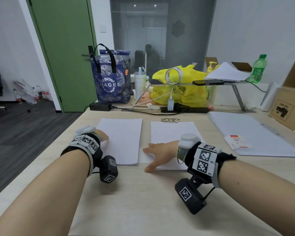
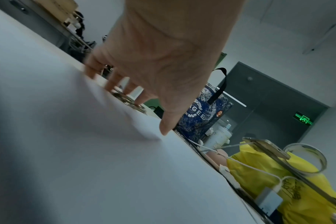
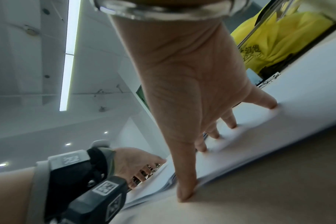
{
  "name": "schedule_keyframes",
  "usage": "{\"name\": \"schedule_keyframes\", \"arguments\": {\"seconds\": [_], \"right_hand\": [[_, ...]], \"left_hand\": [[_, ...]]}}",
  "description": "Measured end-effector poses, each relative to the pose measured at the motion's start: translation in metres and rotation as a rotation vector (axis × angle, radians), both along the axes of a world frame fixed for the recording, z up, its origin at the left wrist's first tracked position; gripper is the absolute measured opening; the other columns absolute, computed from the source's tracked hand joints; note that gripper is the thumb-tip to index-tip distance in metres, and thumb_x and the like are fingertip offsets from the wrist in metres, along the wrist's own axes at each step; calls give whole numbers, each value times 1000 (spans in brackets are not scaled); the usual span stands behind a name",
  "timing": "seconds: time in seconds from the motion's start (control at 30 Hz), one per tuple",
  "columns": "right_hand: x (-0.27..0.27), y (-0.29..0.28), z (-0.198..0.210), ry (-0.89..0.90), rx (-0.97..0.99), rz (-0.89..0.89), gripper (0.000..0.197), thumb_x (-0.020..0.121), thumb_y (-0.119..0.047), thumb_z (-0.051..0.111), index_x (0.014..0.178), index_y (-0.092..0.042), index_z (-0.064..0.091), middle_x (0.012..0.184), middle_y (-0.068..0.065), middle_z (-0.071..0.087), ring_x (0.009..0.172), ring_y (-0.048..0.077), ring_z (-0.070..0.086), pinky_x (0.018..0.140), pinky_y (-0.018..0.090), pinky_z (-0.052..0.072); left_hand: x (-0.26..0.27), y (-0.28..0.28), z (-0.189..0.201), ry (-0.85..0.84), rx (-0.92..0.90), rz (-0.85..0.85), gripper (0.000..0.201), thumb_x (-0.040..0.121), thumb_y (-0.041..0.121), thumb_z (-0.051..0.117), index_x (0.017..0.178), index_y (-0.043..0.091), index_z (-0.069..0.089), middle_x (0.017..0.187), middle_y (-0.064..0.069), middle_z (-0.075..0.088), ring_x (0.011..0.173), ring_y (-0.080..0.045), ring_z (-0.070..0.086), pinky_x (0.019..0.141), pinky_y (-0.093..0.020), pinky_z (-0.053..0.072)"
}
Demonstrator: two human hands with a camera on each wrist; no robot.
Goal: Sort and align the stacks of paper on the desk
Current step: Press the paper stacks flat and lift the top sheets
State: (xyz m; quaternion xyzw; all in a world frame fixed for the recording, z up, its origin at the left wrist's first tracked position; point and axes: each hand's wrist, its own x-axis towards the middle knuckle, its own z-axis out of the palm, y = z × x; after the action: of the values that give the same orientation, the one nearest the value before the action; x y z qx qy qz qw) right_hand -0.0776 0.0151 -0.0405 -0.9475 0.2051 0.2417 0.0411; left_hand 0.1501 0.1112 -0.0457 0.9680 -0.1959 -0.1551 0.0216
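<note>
Two stacks of white paper lie side by side on the pale wooden desk, just in front of the person. The left stack of white paper has the left hand lying on its left edge, fingers spread and straight, not gripping. The right stack of white paper is a bit messy at its near edge. The right hand presses flat on it with fingers spread, and its thumb touches the desk. A wide white sheet lies further right. A yellow plastic bag and a blue patterned tote bag stand behind.
</note>
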Motion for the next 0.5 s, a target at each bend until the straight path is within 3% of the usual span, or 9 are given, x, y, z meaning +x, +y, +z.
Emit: {"name": "schedule_keyframes", "arguments": {"seconds": [0.13, 0.4, 0.5], "right_hand": [[-5, -17, 2, 10, -13, -38, 95, 82, -69, 48, 153, -30, -1, 162, -5, -6, 150, 19, 3, 122, 45, 7], [-10, -26, 2, 44, -34, -36, 94, 80, -71, 49, 152, -34, 0, 161, -9, -4, 150, 23, 6, 121, 47, 9], [-9, -26, -1, 47, -43, -36, 94, 81, -71, 47, 152, -34, -2, 161, -8, -5, 150, 24, 6, 121, 47, 9]], "left_hand": [[5, -2, 4, 4, -13, 22, 56, 97, 34, 44, 144, 4, 37, 149, -12, 38, 137, -29, 38, 113, -37, 33], [33, 3, -10, 64, -111, 92, 74, 77, 43, 71, 136, 5, 46, 138, -12, 47, 125, -31, 48, 107, -40, 41], [31, 7, -4, 87, -105, 118, 81, 76, 50, 70, 139, 6, 44, 141, -11, 46, 128, -30, 46, 108, -38, 38]]}}
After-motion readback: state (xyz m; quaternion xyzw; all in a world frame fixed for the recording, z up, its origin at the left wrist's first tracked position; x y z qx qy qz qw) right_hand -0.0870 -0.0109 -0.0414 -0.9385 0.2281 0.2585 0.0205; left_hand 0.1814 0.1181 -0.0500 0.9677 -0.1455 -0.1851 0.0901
